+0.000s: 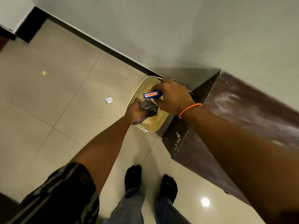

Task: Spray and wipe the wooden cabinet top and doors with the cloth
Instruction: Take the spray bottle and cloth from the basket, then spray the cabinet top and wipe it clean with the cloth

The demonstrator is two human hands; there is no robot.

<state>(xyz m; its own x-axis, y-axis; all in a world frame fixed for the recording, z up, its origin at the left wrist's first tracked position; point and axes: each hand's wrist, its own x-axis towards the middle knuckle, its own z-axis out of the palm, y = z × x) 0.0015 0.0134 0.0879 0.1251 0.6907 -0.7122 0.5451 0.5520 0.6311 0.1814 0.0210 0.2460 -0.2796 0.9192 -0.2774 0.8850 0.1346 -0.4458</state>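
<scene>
Blue bottle (152, 94) gripped in my right hand (172, 97), over cream basket (152, 129) on floor (48, 102). Left hand (136, 113) clutches checked cloth (149, 108) beside it. Wooden cabinet (242, 102) stands right of basket, top streaked pale.

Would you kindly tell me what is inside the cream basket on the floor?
Over the basket, the left hand grips a checked cloth and the right hand holds a blue bottle. Its slotted wall and bare bottom show; the hands cover the middle.
</scene>
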